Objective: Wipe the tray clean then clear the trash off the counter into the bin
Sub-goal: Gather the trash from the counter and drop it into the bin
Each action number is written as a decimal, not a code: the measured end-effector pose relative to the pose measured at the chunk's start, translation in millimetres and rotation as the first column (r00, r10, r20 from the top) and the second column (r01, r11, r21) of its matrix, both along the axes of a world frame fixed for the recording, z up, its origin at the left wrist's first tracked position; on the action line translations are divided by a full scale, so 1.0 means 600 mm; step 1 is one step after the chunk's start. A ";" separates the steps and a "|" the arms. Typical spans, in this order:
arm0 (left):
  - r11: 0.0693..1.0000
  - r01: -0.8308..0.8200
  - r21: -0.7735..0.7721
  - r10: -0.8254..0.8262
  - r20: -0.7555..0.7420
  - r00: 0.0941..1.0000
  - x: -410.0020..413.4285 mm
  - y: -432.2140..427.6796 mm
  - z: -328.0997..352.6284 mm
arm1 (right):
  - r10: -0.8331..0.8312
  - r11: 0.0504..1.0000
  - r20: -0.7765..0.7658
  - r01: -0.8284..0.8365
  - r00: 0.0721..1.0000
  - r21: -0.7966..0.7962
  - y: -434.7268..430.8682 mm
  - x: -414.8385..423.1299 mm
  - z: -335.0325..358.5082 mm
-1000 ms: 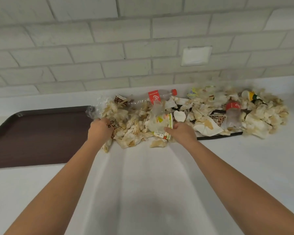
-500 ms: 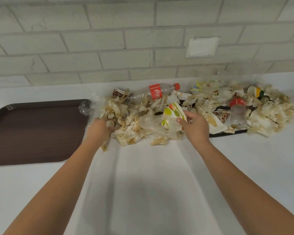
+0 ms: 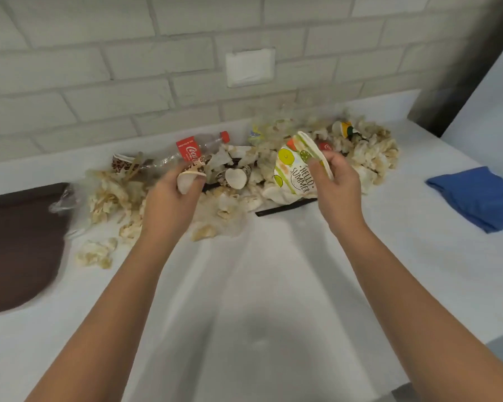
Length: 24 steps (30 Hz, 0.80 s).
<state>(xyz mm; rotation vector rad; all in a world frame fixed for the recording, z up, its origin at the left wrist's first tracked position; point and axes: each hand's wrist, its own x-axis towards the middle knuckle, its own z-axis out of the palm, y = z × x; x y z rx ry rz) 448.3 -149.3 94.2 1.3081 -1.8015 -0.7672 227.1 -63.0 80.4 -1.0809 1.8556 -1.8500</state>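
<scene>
A long heap of crumpled napkins [image 3: 369,158], paper cups and plastic bottles lies along the back of the white counter [image 3: 273,285]. My right hand [image 3: 336,184] grips a flattened paper cup [image 3: 295,169] printed with lemons and "Hello Summer", lifted over the heap. My left hand [image 3: 172,198] holds a small crushed leopard-print paper cup [image 3: 188,177] at the heap's front. A clear bottle with a red label [image 3: 195,149] lies behind it. A dark brown tray [image 3: 15,250] sits at the left. The dark edge of a second tray [image 3: 285,207] shows under the trash.
A folded blue cloth [image 3: 479,195] lies on the counter at the right. A grey brick wall with a white cover plate [image 3: 250,66] backs the counter. Loose napkin scraps [image 3: 95,253] lie near the brown tray's right edge. The counter's front edge shows at lower right.
My right hand has raised the lemon-print cup off the heap. My left hand has moved right from the napkins and picked up the small crushed cup. The view has shifted right, bringing in the blue cloth.
</scene>
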 end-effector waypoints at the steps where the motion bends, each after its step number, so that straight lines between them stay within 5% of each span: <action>1: 0.998 0.047 0.037 -0.044 -0.064 0.997 -0.032 0.023 0.003 | -0.007 1.000 0.076 0.007 0.997 -0.001 0.025 -0.018 0.002; 7: 0.913 0.326 0.243 -0.250 -0.296 0.922 -0.245 0.198 -0.016 | -0.163 0.986 0.358 0.148 0.919 0.070 0.215 -0.158 -0.025; 13: 0.654 0.597 0.465 -0.464 -0.377 0.802 -0.458 0.411 -0.096 | -0.339 0.940 0.375 0.291 0.863 0.180 0.460 -0.326 -0.099; 20: 0.569 0.611 0.551 -0.574 -0.267 0.774 -0.659 0.619 -0.203 | -0.430 0.877 0.406 0.266 0.806 0.400 0.718 -0.483 -0.216; 24: 0.540 0.474 0.695 -0.568 -0.115 0.815 -0.751 0.697 -0.329 | -0.497 0.775 0.378 0.203 0.781 0.598 0.807 -0.560 -0.339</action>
